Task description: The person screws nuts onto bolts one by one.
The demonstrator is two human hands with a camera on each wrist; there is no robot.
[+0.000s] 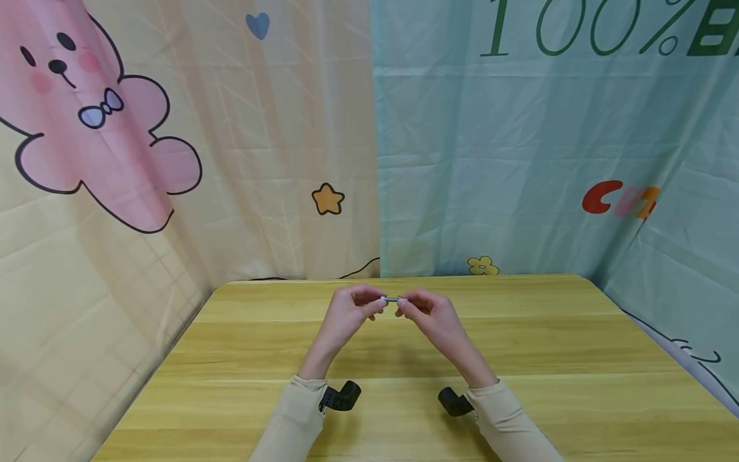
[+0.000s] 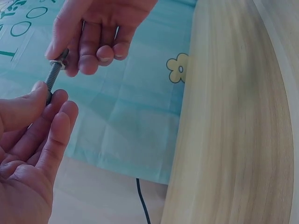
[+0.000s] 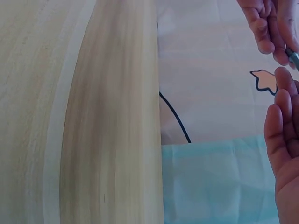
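A small metal bolt (image 2: 53, 75) spans the gap between the two hands, held up above the table. Its threaded shaft shows in the left wrist view, with a nut (image 2: 58, 64) around it near the far end. My left hand (image 1: 351, 311) pinches the bolt's near end between thumb and forefinger, which hide most of that end. At the other end, the thumb and forefinger of my right hand (image 1: 432, 313) pinch the nut. The other fingers of both hands are loosely bent. In the right wrist view only part of the bolt (image 3: 293, 57) appears, at the right edge.
A wooden table (image 1: 242, 385) lies beneath the hands. Behind it hangs a printed curtain (image 1: 288, 128) in cream and pale blue-green, which continues along both sides. Black wrist cameras (image 1: 342, 396) stick out from the sleeves.
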